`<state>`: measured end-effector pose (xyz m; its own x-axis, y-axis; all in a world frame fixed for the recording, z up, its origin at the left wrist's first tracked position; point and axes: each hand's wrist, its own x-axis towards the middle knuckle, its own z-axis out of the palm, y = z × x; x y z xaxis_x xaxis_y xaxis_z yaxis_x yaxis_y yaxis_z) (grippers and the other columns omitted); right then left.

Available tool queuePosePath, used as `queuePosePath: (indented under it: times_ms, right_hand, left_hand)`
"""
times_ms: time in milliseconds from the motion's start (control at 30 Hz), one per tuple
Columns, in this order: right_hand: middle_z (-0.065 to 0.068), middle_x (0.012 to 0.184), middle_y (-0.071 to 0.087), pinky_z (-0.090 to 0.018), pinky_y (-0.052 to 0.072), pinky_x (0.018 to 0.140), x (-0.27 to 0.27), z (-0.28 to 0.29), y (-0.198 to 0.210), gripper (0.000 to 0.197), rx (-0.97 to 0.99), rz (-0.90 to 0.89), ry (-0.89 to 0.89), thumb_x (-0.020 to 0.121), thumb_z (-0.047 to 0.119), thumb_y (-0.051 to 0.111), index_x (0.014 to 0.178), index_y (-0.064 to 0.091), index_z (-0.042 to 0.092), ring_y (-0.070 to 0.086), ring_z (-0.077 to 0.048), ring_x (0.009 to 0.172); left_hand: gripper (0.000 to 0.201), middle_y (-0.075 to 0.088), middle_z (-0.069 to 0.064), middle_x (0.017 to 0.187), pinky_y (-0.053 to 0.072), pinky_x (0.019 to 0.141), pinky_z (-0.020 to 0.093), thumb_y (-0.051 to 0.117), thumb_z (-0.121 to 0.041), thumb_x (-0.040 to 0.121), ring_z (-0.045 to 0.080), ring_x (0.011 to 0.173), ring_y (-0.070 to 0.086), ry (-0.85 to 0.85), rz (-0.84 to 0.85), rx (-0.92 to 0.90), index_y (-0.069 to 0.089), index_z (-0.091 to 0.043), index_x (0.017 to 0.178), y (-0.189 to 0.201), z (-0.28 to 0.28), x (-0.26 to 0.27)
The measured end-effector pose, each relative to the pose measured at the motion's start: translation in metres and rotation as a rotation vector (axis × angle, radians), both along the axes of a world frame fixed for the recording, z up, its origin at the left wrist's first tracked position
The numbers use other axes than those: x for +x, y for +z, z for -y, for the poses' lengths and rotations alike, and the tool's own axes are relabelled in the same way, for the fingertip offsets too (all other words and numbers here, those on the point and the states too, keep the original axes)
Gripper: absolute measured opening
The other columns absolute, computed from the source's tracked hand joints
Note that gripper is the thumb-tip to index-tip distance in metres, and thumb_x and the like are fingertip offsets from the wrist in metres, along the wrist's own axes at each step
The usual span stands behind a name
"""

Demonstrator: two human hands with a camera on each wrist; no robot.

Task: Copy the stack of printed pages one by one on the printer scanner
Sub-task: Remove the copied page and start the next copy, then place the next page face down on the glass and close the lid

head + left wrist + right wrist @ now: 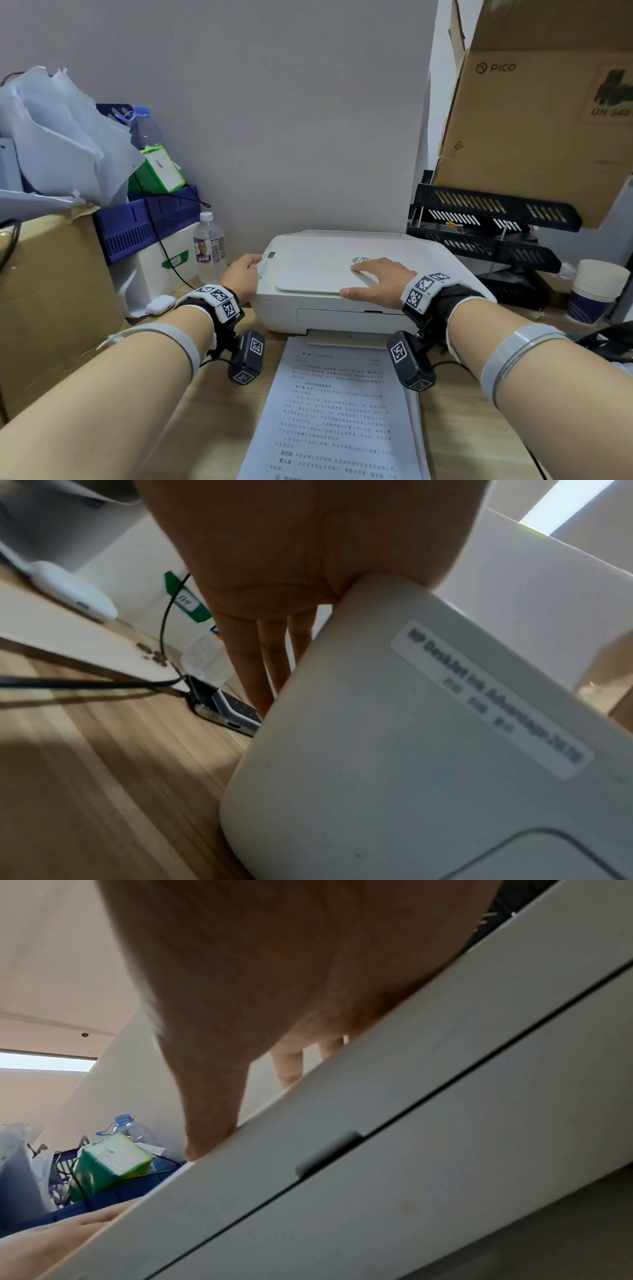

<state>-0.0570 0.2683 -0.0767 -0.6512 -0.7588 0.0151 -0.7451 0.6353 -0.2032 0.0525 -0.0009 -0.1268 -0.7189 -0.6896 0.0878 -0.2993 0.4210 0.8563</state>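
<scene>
On the wooden desk (479,428), against the wall, a white printer (342,308) with its scanner lid (318,270) closed flat. Flat on that lid, the right hand (378,282), fingers straight and spread, thumb along the lid's front edge. At the printer's left front corner, the left hand (241,274), palm against the casing, fingers straight and close together down the side, thumb over the control panel edge. In front of the printer, between both forearms, the stack of printed pages (337,418), text up, touched by neither hand. Left of the printer, a clear water bottle (209,248); right, black paper trays (493,233).
</scene>
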Motion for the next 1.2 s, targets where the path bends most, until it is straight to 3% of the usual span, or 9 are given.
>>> queuePosePath:
  times_ms: [167,333,533,667,767,833,900,1033,1200]
  right_hand:
    - [0.007,0.154,0.038,-0.045,0.033,0.113,-0.005,0.002,0.000,0.078,-0.008,-0.023,-0.023,0.078,0.082,0.050,0.143,0.046,0.039,0.039,-0.022,0.138]
    - [0.013,0.135,0.051,-0.036,0.042,0.093,-0.002,0.002,0.000,0.064,0.022,-0.195,0.004,0.082,0.082,0.043,0.132,0.053,0.043,0.049,-0.015,0.124]
    - [0.017,0.109,0.061,-0.033,0.048,0.083,0.006,0.001,0.021,0.044,-0.150,-0.337,0.019,0.090,0.070,0.043,0.112,0.065,0.039,0.058,-0.012,0.100]
    - [0.005,0.096,0.064,-0.036,0.043,0.085,-0.002,0.014,0.060,0.041,-0.313,-0.625,-0.089,0.091,0.065,0.049,0.103,0.065,0.029,0.059,-0.021,0.096]
    - [-0.004,0.105,0.059,-0.042,0.042,0.087,-0.001,0.026,0.085,0.029,-0.448,-0.727,-0.162,0.090,0.037,0.062,0.113,0.055,0.022,0.057,-0.028,0.100]
    - [-0.005,0.099,0.058,-0.042,0.046,0.081,-0.002,0.027,0.092,0.026,-0.515,-0.694,-0.169,0.087,0.023,0.060,0.110,0.048,0.017,0.057,-0.031,0.090]
    - [-0.001,0.091,0.057,-0.038,0.045,0.076,-0.008,0.022,0.087,0.018,-0.493,-0.576,-0.144,0.089,0.023,0.057,0.103,0.046,0.019,0.056,-0.029,0.082]
    - [0.006,0.097,0.063,-0.038,0.050,0.087,-0.027,0.014,0.057,0.015,-0.214,-0.283,-0.115,0.092,0.042,0.054,0.101,0.054,0.030,0.061,-0.023,0.096]
    - [0.007,0.119,0.057,-0.038,0.044,0.098,-0.046,0.000,0.023,0.038,0.003,-0.144,-0.117,0.093,0.060,0.048,0.120,0.055,0.035,0.054,-0.016,0.110]
  left_hand:
    - [0.038,0.047,0.007,0.114,0.049,0.093,0.042,0.046,-0.012,0.094,0.029,0.103,0.054,0.054,0.121,-0.578,0.059,-0.021,0.129,0.012,-0.002,0.002]
    - [0.042,0.040,0.000,0.106,0.050,0.086,0.039,0.055,-0.014,0.092,0.020,0.093,0.046,-0.046,0.124,-0.733,0.055,-0.026,0.132,0.021,-0.009,0.003]
    - [0.054,0.061,-0.001,0.105,0.048,0.081,0.027,0.057,-0.008,0.087,0.017,0.086,0.059,-0.218,0.103,-0.619,0.052,-0.027,0.137,0.043,-0.012,-0.004]
    - [0.028,0.071,0.007,0.092,0.053,0.074,0.031,0.059,0.003,0.088,0.020,0.082,0.066,-0.326,-0.134,-0.281,0.068,-0.017,0.106,0.072,-0.013,-0.020]
    - [0.006,0.068,0.012,0.090,0.056,0.074,0.031,0.062,-0.010,0.095,0.020,0.077,0.066,-0.280,-0.310,-0.020,0.064,-0.013,0.090,0.094,-0.015,-0.039]
    - [0.007,0.065,0.008,0.084,0.056,0.066,0.024,0.062,-0.016,0.096,0.015,0.070,0.065,-0.239,-0.382,0.055,0.061,-0.009,0.096,0.103,-0.013,-0.056]
    - [0.009,0.064,0.006,0.079,0.055,0.061,0.022,0.062,-0.016,0.096,0.011,0.064,0.064,-0.188,-0.429,0.107,0.059,-0.008,0.096,0.111,-0.009,-0.074]
    - [0.012,0.061,0.007,0.080,0.055,0.062,0.026,0.059,-0.002,0.094,0.014,0.065,0.061,-0.143,-0.465,0.162,0.057,-0.006,0.105,0.127,-0.002,-0.107]
    - [0.035,0.058,0.004,0.091,0.055,0.069,0.031,0.051,0.007,0.088,0.021,0.088,0.059,-0.165,-0.372,0.189,0.058,-0.008,0.120,0.142,0.004,-0.133]
